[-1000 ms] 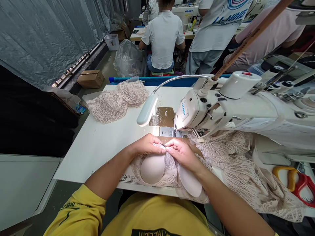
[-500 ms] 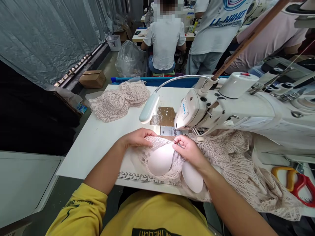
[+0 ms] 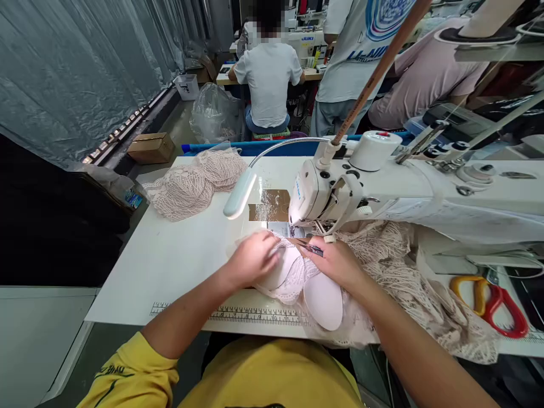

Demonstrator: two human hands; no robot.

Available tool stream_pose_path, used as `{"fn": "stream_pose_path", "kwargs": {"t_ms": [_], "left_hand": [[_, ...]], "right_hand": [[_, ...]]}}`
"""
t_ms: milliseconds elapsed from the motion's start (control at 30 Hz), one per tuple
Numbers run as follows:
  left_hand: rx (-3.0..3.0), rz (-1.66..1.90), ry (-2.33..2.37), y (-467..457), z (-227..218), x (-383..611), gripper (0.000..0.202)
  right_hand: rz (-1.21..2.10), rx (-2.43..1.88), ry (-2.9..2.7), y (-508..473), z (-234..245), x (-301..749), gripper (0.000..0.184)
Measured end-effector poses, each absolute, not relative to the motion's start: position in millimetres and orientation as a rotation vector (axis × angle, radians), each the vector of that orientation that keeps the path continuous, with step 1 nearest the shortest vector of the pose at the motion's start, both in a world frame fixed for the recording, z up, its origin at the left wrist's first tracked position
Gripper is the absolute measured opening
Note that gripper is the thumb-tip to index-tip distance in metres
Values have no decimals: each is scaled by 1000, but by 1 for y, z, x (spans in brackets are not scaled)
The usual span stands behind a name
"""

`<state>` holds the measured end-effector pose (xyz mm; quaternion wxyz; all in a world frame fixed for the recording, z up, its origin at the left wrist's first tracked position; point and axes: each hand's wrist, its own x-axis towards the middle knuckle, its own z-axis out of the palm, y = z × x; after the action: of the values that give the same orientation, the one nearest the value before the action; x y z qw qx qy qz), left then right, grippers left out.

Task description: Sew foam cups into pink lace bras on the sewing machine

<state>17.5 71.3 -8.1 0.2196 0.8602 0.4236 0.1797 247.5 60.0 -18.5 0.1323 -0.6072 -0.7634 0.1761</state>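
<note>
Pale pink lace bra point(image 3: 293, 288), smooth cups point(image 3: 323, 303) facing up, on white tabletop point(image 3: 191, 258), dark snips point(image 3: 313, 249) just beside

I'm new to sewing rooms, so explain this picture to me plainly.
You are looking forward and down from a camera worn on a person's head. The bare hands are that person's own. The right hand holds a small dark tool; the left hand is over lace with smooth cups, though its grip is unclear. Beyond them stands a sewing machine, with a lamp beside it. The white table also bears more lace, left and right, and scissors.
</note>
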Motion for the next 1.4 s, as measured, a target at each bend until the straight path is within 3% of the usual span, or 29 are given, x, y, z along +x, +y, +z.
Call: {"fn": "stream_pose_path", "kwargs": {"t_ms": [133,300,700,1067,1400], "left_hand": [[2646,300,1115,64,-20,41,31],[2763,246,1022,84,-25,39,41],[2875,77,915,111,-26,41,57],[2936,145,888,115,-31,38,55],[2939,484,749,114,-39,36,35]], "right_hand": [[558,-1641,-2269,56,-26,243,21],[566,-1608,-2382,53,-26,240,41],[556,-1790,-2416,55,-27,238,53],[521,-1765,-2434,54,-33,239,55],[475,-1679,-2478,53,-30,240,47]]}}
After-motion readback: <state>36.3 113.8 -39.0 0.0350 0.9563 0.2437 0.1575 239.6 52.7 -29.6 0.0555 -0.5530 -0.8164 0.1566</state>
